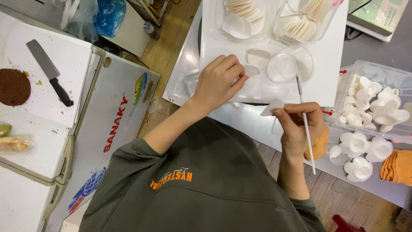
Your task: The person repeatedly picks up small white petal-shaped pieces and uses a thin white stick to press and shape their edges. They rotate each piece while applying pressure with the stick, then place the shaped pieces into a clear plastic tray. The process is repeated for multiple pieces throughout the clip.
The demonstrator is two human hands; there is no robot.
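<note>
My left hand (219,81) reaches onto a white board (330,81), its curled fingers pinching the edge of a white petal-shaped piece (252,70). My right hand (300,126) is nearer my body. It holds a thin white stick (305,124) and pins another white petal (272,107) between thumb and forefinger. The stick's upper end leans against a clear round dish (292,64). An orange pad (319,146) shows under my right hand.
Clear trays of stacked white petals (246,17) sit at the far edge. A clear box of finished white flowers (377,103), loose white flowers (358,167) and orange cloths (397,165) lie right. Left, a white chest freezer (120,111) carries a knife (49,71) and a brown round disc (13,86).
</note>
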